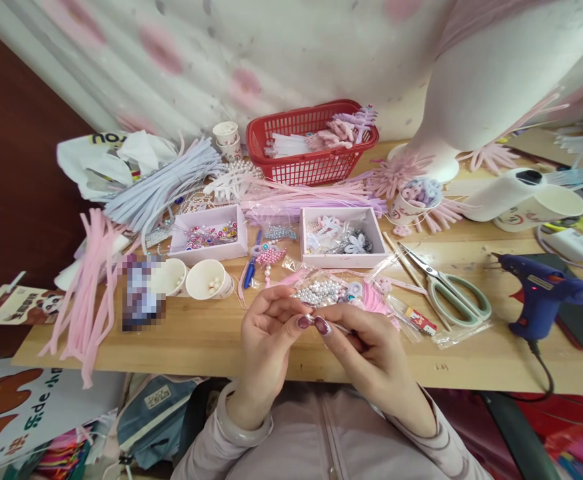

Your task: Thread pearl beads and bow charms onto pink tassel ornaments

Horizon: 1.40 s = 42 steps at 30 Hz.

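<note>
My left hand (271, 347) and my right hand (374, 347) meet in front of my chest, just over the table's near edge. Thumbs and fingertips pinch together, closed on something very small and pale that I cannot make out. Just behind the fingers lies a heap of white pearl beads (318, 291) in clear plastic. Beside it are a bundle of bright pink thread (375, 297) and a small red-labelled packet (421, 321). A pink beaded ornament (270, 256) and a blue pen (249, 268) lie farther back, left of the beads.
Scissors (454, 293) and a blue glue gun (546, 293) lie to the right. Two shallow boxes, one with gems (208, 250) and one with flower pieces (344, 260), stand behind. Paper cups (210, 280), pink fuzzy stems (91, 280) and a red basket (301, 167) surround them.
</note>
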Tool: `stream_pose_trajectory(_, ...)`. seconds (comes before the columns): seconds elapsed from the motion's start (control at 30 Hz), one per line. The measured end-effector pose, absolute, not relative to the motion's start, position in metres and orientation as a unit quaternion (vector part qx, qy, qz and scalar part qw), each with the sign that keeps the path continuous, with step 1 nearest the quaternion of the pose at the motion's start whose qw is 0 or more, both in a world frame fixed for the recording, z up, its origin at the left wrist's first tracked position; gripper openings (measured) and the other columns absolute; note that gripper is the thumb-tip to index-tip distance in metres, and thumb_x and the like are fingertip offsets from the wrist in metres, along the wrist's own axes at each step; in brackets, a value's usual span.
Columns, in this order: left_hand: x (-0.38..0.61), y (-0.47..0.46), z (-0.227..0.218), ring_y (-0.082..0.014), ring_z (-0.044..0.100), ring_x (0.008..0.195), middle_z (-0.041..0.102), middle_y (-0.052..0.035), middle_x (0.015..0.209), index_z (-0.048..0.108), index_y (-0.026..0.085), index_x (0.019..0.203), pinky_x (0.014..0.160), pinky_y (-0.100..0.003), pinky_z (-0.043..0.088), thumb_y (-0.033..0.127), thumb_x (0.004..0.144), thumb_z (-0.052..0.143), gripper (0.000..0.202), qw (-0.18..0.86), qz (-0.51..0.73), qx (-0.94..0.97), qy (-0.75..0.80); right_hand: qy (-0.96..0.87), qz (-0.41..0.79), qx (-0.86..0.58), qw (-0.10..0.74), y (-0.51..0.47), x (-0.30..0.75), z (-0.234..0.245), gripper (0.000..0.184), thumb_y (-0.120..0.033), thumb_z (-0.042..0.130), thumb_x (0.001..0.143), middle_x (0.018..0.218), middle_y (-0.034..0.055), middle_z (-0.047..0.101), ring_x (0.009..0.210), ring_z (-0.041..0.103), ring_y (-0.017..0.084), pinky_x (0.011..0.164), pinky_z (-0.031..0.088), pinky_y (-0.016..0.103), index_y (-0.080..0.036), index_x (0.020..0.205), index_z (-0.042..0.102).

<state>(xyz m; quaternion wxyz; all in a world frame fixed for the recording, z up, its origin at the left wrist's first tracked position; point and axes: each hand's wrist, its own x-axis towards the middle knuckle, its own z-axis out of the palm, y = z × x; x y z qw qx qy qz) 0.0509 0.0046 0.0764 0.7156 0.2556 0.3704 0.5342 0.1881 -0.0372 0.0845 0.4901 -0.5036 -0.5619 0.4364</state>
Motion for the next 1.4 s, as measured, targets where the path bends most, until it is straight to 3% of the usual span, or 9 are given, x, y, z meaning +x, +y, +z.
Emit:
stream_pose_trajectory(0.17, 0.051, 0.005, 0.072, -0.0086, 0.072, 0.063, 0.077, 0.0046, 0.068, 0.074, 0.021, 0.086, 0.061, -0.013, 0.056, 0.021, 0.06, 0.095, 0.034, 0.701, 0.548, 0.279, 0.361, -0.567, 0.441, -0.49, 0.493, -0.037, 0.19, 0.083, 0.02, -0.023, 0.056, 0.101, 0.083, 0.0013, 0.072, 0.069, 0.062, 0.013, 0.061, 0.046, 0.02, -0.023, 0.105, 0.076)
stream_pose_trajectory(0.4, 0.05, 0.007, 0.067, -0.0093, 0.072, 0.066, 0.076, 0.0061, 0.066, 0.07, 0.023, 0.079, 0.077, -0.02, 0.057, 0.022, 0.06, 0.095, 0.031, 0.667, 0.558, 0.339, 0.359, -0.511, 0.515, -0.448, 0.523, -0.029, 0.188, 0.077, 0.024, -0.035, 0.058, 0.1, 0.075, 0.0001, 0.065, 0.072, 0.058, 0.014, 0.066, 0.045, 0.023, -0.02, 0.087, 0.072)
stream_pose_trajectory(0.57, 0.055, 0.016, 0.07, -0.0062, 0.068, 0.062, 0.072, 0.0093, 0.062, 0.061, 0.022, 0.073, 0.108, -0.028, 0.046, 0.024, 0.066, 0.093, 0.032, 0.638, 0.571, 0.378, 0.352, -0.432, 0.57, -0.426, 0.554, -0.023, 0.187, 0.072, 0.023, -0.041, 0.067, 0.094, 0.061, -0.0057, 0.046, 0.056, 0.039, 0.011, 0.054, 0.035, 0.024, -0.02, 0.084, 0.068)
stream_pose_trajectory(0.67, 0.053, 0.029, 0.077, -0.0072, 0.069, 0.065, 0.07, 0.0097, 0.062, 0.055, 0.021, 0.071, 0.101, -0.029, 0.052, 0.021, 0.067, 0.092, 0.037, 0.596, 0.617, 0.375, 0.351, -0.45, 0.539, -0.458, 0.545, -0.023, 0.197, 0.069, 0.016, -0.034, 0.067, 0.093, 0.063, -0.0054, 0.048, 0.056, 0.041, 0.011, 0.055, 0.034, 0.025, -0.02, 0.085, 0.067)
stream_pose_trajectory(0.8, 0.035, 0.048, 0.092, -0.0082, 0.066, 0.062, 0.065, 0.0106, 0.06, 0.05, 0.021, 0.07, 0.084, -0.026, 0.057, 0.018, 0.061, 0.094, 0.046, 0.524, 0.693, 0.352, 0.347, -0.568, 0.424, -0.492, 0.506, -0.025, 0.224, 0.067, 0.007, -0.019, 0.062, 0.092, 0.082, 0.0004, 0.063, 0.078, 0.058, 0.017, 0.073, 0.043, 0.029, -0.022, 0.087, 0.066)
stream_pose_trajectory(1.03, 0.009, 0.058, 0.106, -0.0077, 0.066, 0.069, 0.066, 0.0103, 0.067, 0.047, 0.022, 0.068, 0.088, -0.024, 0.056, 0.011, 0.065, 0.09, 0.045, 0.466, 0.753, 0.342, 0.313, -0.674, 0.254, -0.557, 0.414, -0.027, 0.251, 0.065, 0.013, -0.01, 0.062, 0.09, 0.096, 0.0025, 0.065, 0.094, 0.06, 0.021, 0.086, 0.044, 0.033, -0.023, 0.091, 0.063)
stream_pose_trajectory(1.17, 0.008, 0.057, 0.104, -0.0078, 0.067, 0.07, 0.066, 0.0106, 0.066, 0.046, 0.022, 0.067, 0.086, -0.023, 0.057, 0.011, 0.065, 0.09, 0.045, 0.473, 0.744, 0.345, 0.322, -0.683, 0.242, -0.564, 0.395, -0.03, 0.249, 0.067, 0.014, -0.009, 0.06, 0.09, 0.096, 0.0021, 0.066, 0.093, 0.062, 0.021, 0.082, 0.045, 0.033, -0.023, 0.091, 0.062)
stream_pose_trajectory(1.27, 0.012, 0.051, 0.102, -0.0093, 0.068, 0.069, 0.067, 0.0095, 0.063, 0.047, 0.022, 0.068, 0.083, -0.024, 0.058, 0.015, 0.063, 0.092, 0.046, 0.479, 0.729, 0.356, 0.337, -0.665, 0.271, -0.577, 0.389, -0.033, 0.25, 0.067, 0.018, -0.013, 0.061, 0.091, 0.104, 0.0024, 0.069, 0.1, 0.064, 0.023, 0.088, 0.046, 0.035, -0.025, 0.104, 0.063)
stream_pose_trajectory(1.4, 0.026, 0.033, 0.102, -0.0137, 0.071, 0.068, 0.072, 0.0078, 0.064, 0.048, 0.023, 0.071, 0.082, -0.03, 0.059, 0.014, 0.07, 0.088, 0.041, 0.486, 0.643, 0.475, 0.352, -0.579, 0.364, -0.543, 0.487, -0.036, 0.244, 0.073, 0.023, -0.025, 0.063, 0.097, 0.117, 0.0018, 0.068, 0.116, 0.062, 0.022, 0.102, 0.045, 0.037, -0.032, 0.119, 0.063)
